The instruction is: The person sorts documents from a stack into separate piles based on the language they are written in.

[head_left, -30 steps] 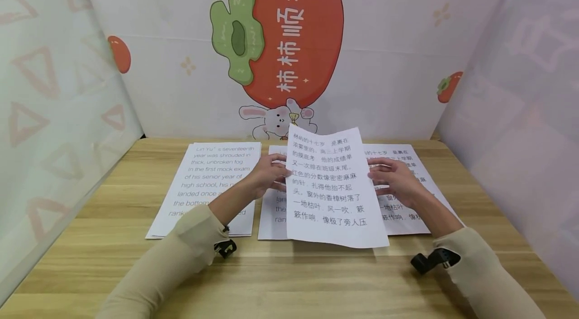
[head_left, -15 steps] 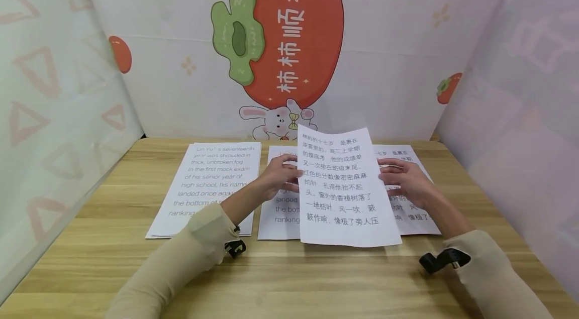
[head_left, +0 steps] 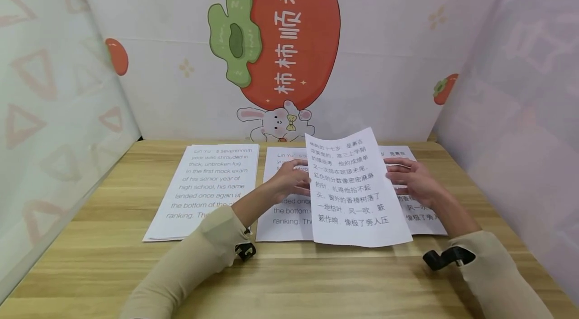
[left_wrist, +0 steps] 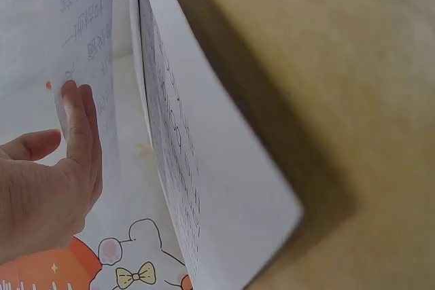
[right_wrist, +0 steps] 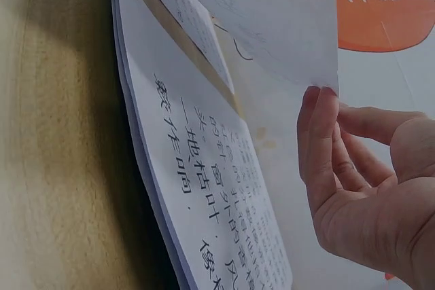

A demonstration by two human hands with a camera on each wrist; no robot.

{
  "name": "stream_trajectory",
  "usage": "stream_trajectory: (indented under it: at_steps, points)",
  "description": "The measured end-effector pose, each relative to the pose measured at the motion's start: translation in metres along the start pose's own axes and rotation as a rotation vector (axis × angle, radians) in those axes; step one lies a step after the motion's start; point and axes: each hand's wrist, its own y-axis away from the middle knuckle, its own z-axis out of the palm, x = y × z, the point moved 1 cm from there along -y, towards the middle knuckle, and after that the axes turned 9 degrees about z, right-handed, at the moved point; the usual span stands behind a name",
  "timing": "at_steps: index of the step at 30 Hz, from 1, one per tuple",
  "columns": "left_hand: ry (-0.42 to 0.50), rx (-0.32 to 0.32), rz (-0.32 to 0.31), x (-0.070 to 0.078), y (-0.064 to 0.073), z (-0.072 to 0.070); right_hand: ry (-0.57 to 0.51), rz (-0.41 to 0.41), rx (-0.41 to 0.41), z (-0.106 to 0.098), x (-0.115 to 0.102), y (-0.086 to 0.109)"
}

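Note:
A sheet of paper (head_left: 350, 188) printed with Chinese text is held up between both hands, tilted toward the head camera and slightly bowed. At its left edge, my left hand (head_left: 289, 181) grips it with the fingers behind; the left wrist view shows those fingers (left_wrist: 78, 127) against its back. My right hand (head_left: 416, 186) pinches the right edge between thumb and fingertips, as the right wrist view also shows. Beneath the raised sheet lie a middle paper stack (head_left: 285, 231) with English text and a right paper stack (head_left: 427, 223) with Chinese text, both partly covered.
A left paper stack (head_left: 203, 183) with English text lies on the wooden table (head_left: 316, 284), its lower right part behind the left forearm. A printed backdrop (head_left: 384, 58) rises at the table's far edge, with light panels at both sides. Black wrist cameras (head_left: 445, 258) sit at the cuffs.
Both hands have carried the sheet to the right, from over the middle stack toward the right one. More of the middle stack's left side shows now. The grip has stayed the same.

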Motion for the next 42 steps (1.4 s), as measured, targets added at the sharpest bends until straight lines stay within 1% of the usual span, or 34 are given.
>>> stream_trajectory:
  at_steps: [3,6,11,16,19,23,29,35,40,42]
  points:
    - [0.003,-0.01,-0.008,-0.001,-0.002,0.005,0.004,0.0,-0.001,-0.005,0.002,-0.001]
    - [0.006,-0.008,-0.017,-0.002,-0.003,0.011,-0.001,-0.004,-0.005,-0.011,0.005,-0.003]
    - [0.022,-0.002,-0.035,-0.003,-0.007,0.02,-0.036,0.008,-0.013,-0.019,0.01,-0.006]
    - [0.023,-0.023,-0.044,-0.002,-0.008,0.028,-0.051,0.01,-0.029,-0.026,0.013,-0.007]
    - [0.039,-0.047,-0.041,0.0,-0.009,0.033,-0.027,0.017,-0.027,-0.03,0.014,-0.007]
    - [0.066,-0.062,-0.035,0.003,-0.012,0.041,-0.001,0.025,-0.021,-0.036,0.015,-0.007]
    - [0.11,-0.09,-0.031,0.008,-0.015,0.049,0.001,-0.01,-0.034,-0.043,0.013,-0.005]
    - [0.083,-0.102,-0.007,0.012,-0.017,0.052,-0.016,-0.021,-0.031,-0.046,0.012,-0.003]
    - [0.045,-0.121,0.0,0.014,-0.017,0.054,-0.058,-0.038,-0.018,-0.049,0.012,0.0]
    - [0.044,-0.125,0.0,0.014,-0.016,0.057,-0.077,-0.048,-0.016,-0.05,0.011,0.0]
